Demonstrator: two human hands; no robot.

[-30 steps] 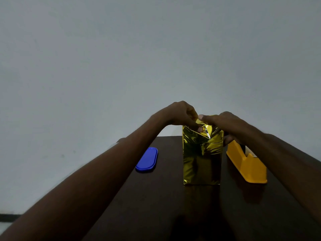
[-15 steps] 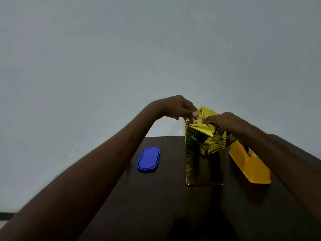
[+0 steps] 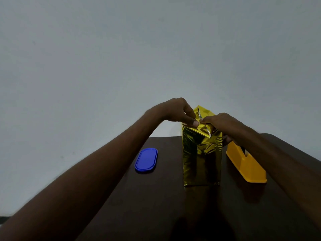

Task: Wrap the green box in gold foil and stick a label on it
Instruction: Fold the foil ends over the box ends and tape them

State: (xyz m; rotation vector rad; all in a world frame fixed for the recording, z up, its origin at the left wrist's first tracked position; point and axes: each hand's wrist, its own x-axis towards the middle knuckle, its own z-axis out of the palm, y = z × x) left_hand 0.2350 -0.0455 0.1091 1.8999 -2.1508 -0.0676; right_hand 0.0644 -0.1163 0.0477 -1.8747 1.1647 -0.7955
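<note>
Box: stands upright on the dark table [image 3: 156,206], fully covered in gold foil [image 3: 202,159]; no green shows.
Foil top: folded into creased flaps, one point sticking up behind the hands.
Left hand [image 3: 175,110]: fingers curled, pinching a foil flap at the box's top.
Right hand [image 3: 220,121]: pinching the foil beside the left hand's fingertips.
Blue lid [image 3: 146,160]: flat, left of the box, apart.
Yellow tape dispenser [image 3: 246,165]: right of the box.
Writing: none readable.
</note>
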